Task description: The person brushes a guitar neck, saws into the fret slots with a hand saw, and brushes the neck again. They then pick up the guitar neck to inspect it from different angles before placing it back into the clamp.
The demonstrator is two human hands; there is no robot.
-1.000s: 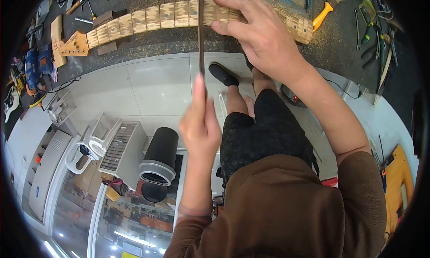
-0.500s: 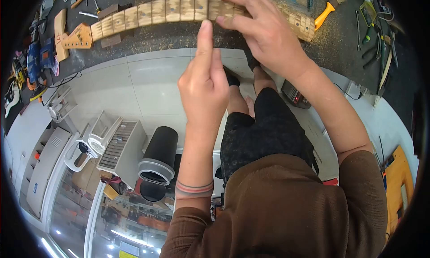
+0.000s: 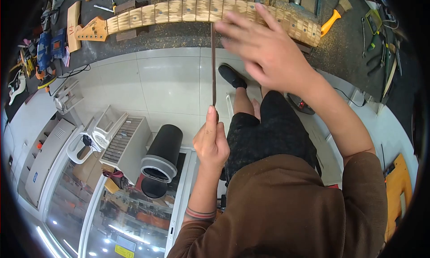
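A pale wooden guitar neck [image 3: 170, 10] with dark fret dots lies across the dusty dark workbench [image 3: 179, 36], headstock to the left. My left hand [image 3: 211, 139] grips the near end of a long thin dark file [image 3: 213, 65] that reaches up to the neck's edge. My right hand [image 3: 264, 49] is blurred, fingers spread, hovering just above the neck's right part and holding nothing.
An orange-handled brush [image 3: 333, 17] and several hand tools [image 3: 380, 43] lie at the bench's right. Blue tools [image 3: 47, 49] sit at the left. Below the bench are white floor tiles, my legs and black shoe [image 3: 232, 75], a black cylinder [image 3: 162, 152] and a metal rack [image 3: 123, 141].
My left hand pulled the file back toward me after pushing it forward. My right hand lifted off the neck and is moving.
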